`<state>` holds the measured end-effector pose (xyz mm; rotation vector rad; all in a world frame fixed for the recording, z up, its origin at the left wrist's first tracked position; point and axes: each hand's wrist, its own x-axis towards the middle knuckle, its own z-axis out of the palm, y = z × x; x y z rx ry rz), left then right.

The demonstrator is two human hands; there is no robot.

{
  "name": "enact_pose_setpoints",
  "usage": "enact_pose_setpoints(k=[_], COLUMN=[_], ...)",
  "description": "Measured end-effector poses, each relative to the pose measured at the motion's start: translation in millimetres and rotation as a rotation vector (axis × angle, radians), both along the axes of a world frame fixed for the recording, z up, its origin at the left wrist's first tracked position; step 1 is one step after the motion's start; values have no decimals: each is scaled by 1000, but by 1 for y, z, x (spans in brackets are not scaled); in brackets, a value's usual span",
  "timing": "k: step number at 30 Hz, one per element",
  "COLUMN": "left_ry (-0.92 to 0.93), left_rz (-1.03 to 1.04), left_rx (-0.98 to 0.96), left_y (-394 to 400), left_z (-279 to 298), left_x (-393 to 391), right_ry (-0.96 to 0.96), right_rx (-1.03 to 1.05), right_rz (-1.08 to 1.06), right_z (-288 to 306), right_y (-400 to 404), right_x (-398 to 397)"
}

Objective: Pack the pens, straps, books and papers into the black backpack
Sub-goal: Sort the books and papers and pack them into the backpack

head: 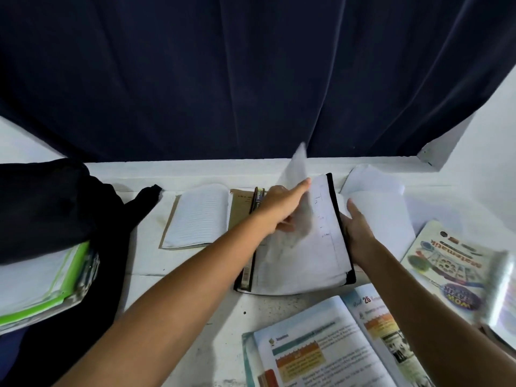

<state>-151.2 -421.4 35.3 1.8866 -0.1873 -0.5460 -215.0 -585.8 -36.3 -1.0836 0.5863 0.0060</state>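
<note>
1. Flipping pages, the left hand (282, 208) lies on the black-covered notebook (301, 247), forefinger straight along a lifted, blurred leaf.
2. Right hand (356, 233) grips the notebook's right edge.
3. Black backpack (50, 208) sits far left, green folder (47, 286) already poking out.
4. Risk, I'd say: the loose sheets (377, 202) behind could slide away or crease.
</note>
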Motion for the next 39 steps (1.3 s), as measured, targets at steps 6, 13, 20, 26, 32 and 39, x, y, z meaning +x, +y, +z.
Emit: enact_pose_setpoints(k=[6,13,20,26,32,39], left_ry=[-363,-165,289,-1,-232,-238], left_rz=[5,261,311,258,288,212], left_rx=[256,402,-252,-491,-531,-464], left_y=[11,65,93,120,162,183], left_z=[-45,-104,-77,-30,-18,-39], left_x=[-3,18,30,14,-5,-6], right_ry=[5,12,-183,-534,-583,-557], right_rx=[133,5,-307,-283,-310,-348], right_rz=[46,94,37,224,323,409], right_z=[-10,-12,0,53,60,47], right_y=[-8,1,13,35,62,76], right_x=[-6,-3,5,2,-5,-13])
